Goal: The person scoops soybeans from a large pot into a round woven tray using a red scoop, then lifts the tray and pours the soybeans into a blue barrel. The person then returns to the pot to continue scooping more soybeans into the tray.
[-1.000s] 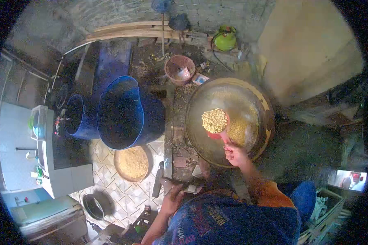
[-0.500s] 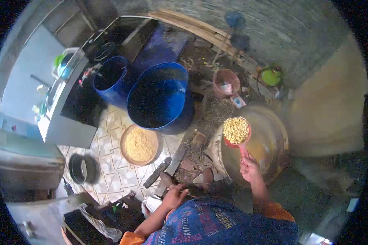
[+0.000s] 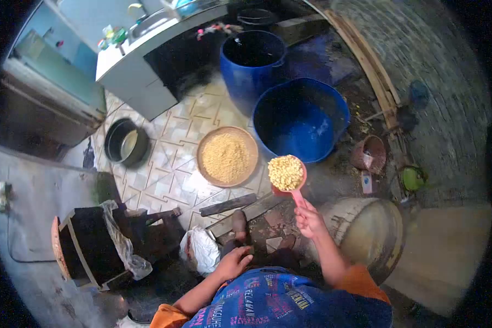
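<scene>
In my right hand [image 3: 310, 218] is the handle of a pink dipper [image 3: 299, 199], my fingers wrapped around it. Pale yellow soybean-like kernels [image 3: 285, 173] heap above the dipper's rim. It is held up in front of me, between the round tray [image 3: 253, 165] of yellow grains on the floor and the large pot [image 3: 341, 218] of cloudy liquid at right. My left hand [image 3: 235, 262] rests on my leg with its fingers stretched out, holding nothing. A crumpled white sack [image 3: 203, 250] lies beside it.
Two blue barrels, a tall one [image 3: 246, 82] and a wide cut one [image 3: 262, 123], stand beyond the tray. A black bucket [image 3: 112, 147] sits at left. Charred wood [image 3: 227, 205] lies near my feet. A pink basket [image 3: 361, 156] stands by the brick wall.
My view has turned left, so the surroundings shift right and rotate. The filled dipper has gone from over the pot toward the tray. My left hand stays on my leg.
</scene>
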Demonstrator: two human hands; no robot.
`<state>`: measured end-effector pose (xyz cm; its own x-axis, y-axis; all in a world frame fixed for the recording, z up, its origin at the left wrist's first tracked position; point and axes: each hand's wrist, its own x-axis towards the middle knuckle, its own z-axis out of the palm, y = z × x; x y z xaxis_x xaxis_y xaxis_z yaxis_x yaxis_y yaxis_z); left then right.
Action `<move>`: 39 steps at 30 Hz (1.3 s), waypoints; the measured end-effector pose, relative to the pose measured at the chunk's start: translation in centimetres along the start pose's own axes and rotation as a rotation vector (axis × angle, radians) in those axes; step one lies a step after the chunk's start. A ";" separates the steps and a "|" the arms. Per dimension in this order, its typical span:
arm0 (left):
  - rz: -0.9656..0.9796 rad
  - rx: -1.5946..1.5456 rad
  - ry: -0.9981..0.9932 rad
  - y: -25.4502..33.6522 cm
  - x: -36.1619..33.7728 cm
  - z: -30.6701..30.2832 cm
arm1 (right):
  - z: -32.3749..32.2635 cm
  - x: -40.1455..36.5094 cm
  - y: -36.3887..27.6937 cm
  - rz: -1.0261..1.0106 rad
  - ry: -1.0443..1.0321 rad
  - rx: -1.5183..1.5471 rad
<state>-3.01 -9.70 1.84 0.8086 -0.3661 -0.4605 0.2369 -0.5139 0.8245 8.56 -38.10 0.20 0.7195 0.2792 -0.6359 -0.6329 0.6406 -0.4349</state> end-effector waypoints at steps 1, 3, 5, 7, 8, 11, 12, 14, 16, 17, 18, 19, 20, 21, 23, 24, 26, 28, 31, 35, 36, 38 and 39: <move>-0.014 -0.012 0.015 -0.6 -0.4 -1.1 | 1.5 2.3 0.5 0.037 -0.017 -0.016; -0.020 -0.017 0.095 -1.9 -1.6 -2.6 | 3.6 6.9 2.0 0.078 -0.002 -0.069; -0.071 -0.063 0.126 -3.8 -2.8 -3.6 | 4.5 11.8 3.9 0.119 -0.039 -0.131; -0.136 -0.115 0.143 -4.1 -3.0 -5.7 | 6.5 16.5 4.6 0.152 -0.013 -0.195; -0.165 -0.142 0.173 -3.9 -3.4 -6.7 | 7.5 18.4 4.9 0.159 0.008 -0.257; -0.200 -0.185 0.228 -6.4 -3.8 -7.8 | 10.4 23.1 6.0 0.147 0.093 -0.455; -0.209 -0.196 0.246 -7.5 -4.3 -7.7 | 11.0 24.7 6.3 0.129 0.106 -0.528; -0.282 -0.243 0.249 -8.3 -4.8 -7.8 | 11.5 28.0 6.9 0.125 0.164 -0.661; -0.345 -0.289 0.247 -8.8 -4.8 -8.4 | 10.5 31.4 7.8 0.094 0.254 -0.853; -0.347 -0.284 0.250 -8.7 -5.0 -8.6 | 9.7 33.2 8.3 0.101 0.255 -0.853; -0.346 -0.278 0.252 -8.8 -5.0 -8.9 | 9.8 34.6 8.5 0.044 0.287 -1.032; -0.346 -0.281 0.249 -9.2 -5.0 -9.0 | 9.7 35.6 8.6 -0.019 0.319 -1.210; -0.347 -0.286 0.249 -9.7 -5.1 -8.9 | 9.3 36.1 8.8 -0.019 0.323 -1.211; -0.342 -0.289 0.250 -10.0 -4.9 -8.9 | 9.8 36.0 8.6 -0.059 0.360 -1.406; -0.343 -0.282 0.249 -10.4 -4.8 -9.1 | 11.0 36.2 7.9 -0.114 0.405 -1.600; -0.354 -0.278 0.248 -10.3 -4.6 -9.2 | 11.0 36.8 7.7 -0.045 0.414 -1.695; -0.350 -0.295 0.247 -10.1 -4.3 -9.8 | 14.7 35.0 6.1 0.049 0.336 -1.936; -0.368 -0.322 0.249 -9.8 -4.0 -10.4 | 13.4 37.0 6.6 0.007 0.360 -1.929; -0.418 -0.374 0.221 -10.4 -3.9 -10.3 | 15.2 36.4 6.1 0.013 0.403 -1.903; -0.434 -0.346 0.211 -10.0 -3.4 -10.7 | 14.9 37.7 6.4 -0.018 0.461 -1.947; -0.419 -0.358 0.218 -10.7 -3.6 -10.1 | 13.7 39.2 6.8 -0.024 0.465 -1.944; -0.398 -0.358 0.230 -11.4 -3.6 -9.6 | 11.4 41.6 7.8 -0.101 0.573 -1.905; -0.402 -0.357 0.229 -11.2 -3.6 -9.8 | 12.5 40.6 7.5 -0.096 0.570 -1.904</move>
<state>-3.27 4.95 -2.49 0.7040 0.0011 -0.7102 0.6840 -0.2700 0.6776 36.62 -13.07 -20.89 0.8499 -0.1701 -0.4988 -0.3169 -0.9211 -0.2259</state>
